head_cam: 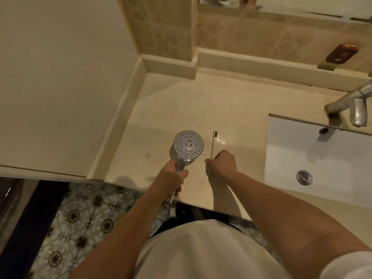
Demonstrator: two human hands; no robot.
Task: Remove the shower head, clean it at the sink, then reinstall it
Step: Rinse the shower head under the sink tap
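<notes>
One shower head (188, 144) in left hand (174, 174), one toothbrush (213, 147) in right hand (223, 162).

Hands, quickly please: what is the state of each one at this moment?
Left hand: closed around the handle of the round chrome shower head.
Right hand: closed on a thin white toothbrush.

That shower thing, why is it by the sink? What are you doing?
The person's left hand grips the shower head by its handle, spray face up, over the counter. The right hand holds a thin toothbrush, not touching the holes yet. The sink and tap are off to the right; no water is running.
</notes>
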